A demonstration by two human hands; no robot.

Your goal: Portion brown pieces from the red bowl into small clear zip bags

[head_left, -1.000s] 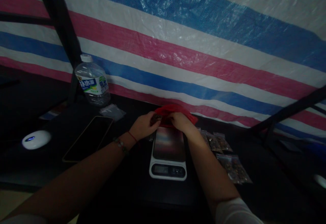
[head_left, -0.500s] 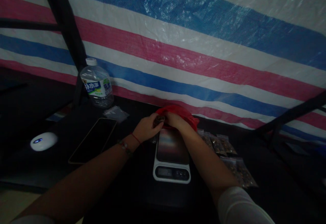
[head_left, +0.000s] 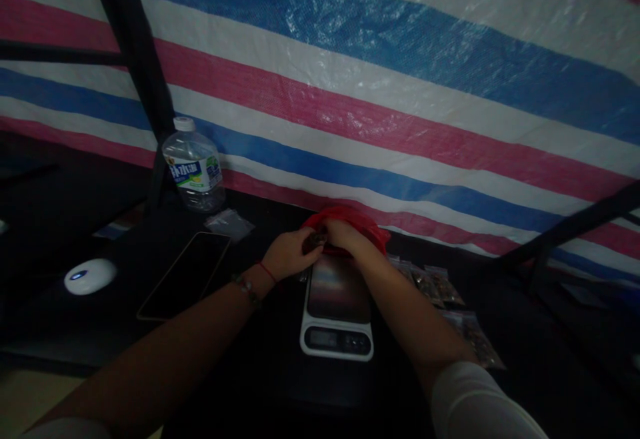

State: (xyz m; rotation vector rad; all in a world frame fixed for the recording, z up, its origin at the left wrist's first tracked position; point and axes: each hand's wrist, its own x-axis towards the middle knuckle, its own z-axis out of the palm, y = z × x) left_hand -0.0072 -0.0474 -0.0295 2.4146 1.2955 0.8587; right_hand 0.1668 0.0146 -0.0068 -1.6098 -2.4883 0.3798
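Both hands meet just behind a white kitchen scale (head_left: 337,314) on a dark table. My left hand (head_left: 287,253) is closed around a small dark item at its fingertips. My right hand (head_left: 345,236) is curled at the mouth of a red plastic bag (head_left: 367,222) and touches the same item. What the item is cannot be made out in the dim light. The scale's shiny platform carries nothing.
A phone (head_left: 186,274) lies left of the scale, a white puck with a blue light (head_left: 91,275) farther left. A water bottle (head_left: 194,166) and a small clear bag (head_left: 229,223) stand behind. Several filled clear packets (head_left: 440,286) lie right of the scale. A striped tarp (head_left: 380,86) backs the table.
The hands have stayed together at the red bag; the view has shifted slightly, so everything sits a little to the right.
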